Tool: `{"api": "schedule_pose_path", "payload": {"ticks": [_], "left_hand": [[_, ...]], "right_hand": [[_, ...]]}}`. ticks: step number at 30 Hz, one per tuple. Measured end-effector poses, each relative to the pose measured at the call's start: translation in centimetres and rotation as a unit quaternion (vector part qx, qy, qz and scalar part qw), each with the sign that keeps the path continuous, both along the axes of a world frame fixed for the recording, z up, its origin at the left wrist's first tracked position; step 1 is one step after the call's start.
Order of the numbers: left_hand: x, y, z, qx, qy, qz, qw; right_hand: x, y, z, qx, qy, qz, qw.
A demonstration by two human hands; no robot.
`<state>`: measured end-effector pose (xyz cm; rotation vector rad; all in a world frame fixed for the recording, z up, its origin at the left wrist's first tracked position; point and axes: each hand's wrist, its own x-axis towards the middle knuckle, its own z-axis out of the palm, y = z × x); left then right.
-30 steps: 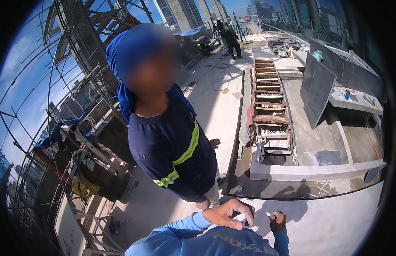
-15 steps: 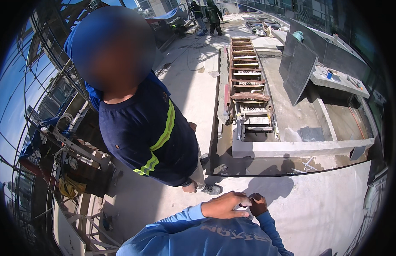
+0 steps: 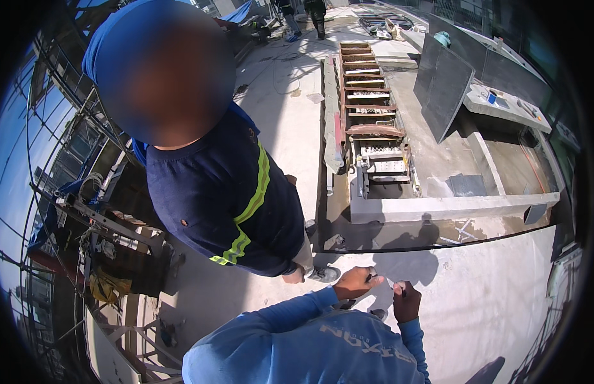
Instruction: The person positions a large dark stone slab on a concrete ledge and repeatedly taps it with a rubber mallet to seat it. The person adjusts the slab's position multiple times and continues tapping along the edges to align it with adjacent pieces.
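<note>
My left hand (image 3: 358,282) is closed in front of my chest, with a small dark thing showing at its fingertips. A short gap away, my right hand (image 3: 406,301) is closed too, and a small dark bit shows between its thumb and fingers. Neither small thing is clear enough to name. Both my arms are in a light blue sleeve (image 3: 296,313). Close on my left stands a person in a dark navy shirt (image 3: 214,198) with yellow-green reflective stripes; that person's hand (image 3: 293,275) hangs near my left forearm.
Ahead, a low concrete curb (image 3: 457,207) surrounds a recess with a long rusty ladder-like frame (image 3: 369,96). Dark panels (image 3: 442,86) lean by a concrete slab (image 3: 508,107) bearing tools. Scaffolding (image 3: 47,192) rises at left. Two workers (image 3: 315,16) are far back.
My hands were together and have drawn apart, moving slightly up and to the right. Small dark things now show in them. The view has tilted a little; the person beside me stays put.
</note>
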<state>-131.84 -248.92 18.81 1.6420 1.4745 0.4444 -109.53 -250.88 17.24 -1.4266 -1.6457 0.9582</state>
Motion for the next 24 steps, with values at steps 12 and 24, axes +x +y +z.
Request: {"api": "schedule_pose_path", "payload": {"ticks": [12, 24], "left_hand": [[2.4, 1.0, -3.5, -0.148, -0.303, 0.017, 0.941], [11.2, 0.8, -4.1, 0.038, -0.143, -0.025, 0.989]], "right_hand": [[0.7, -1.0, -0.5, 0.082, 0.024, 0.003, 0.996], [8.6, -0.3, -0.3, -0.077, 0.244, -0.009, 0.967]]}}
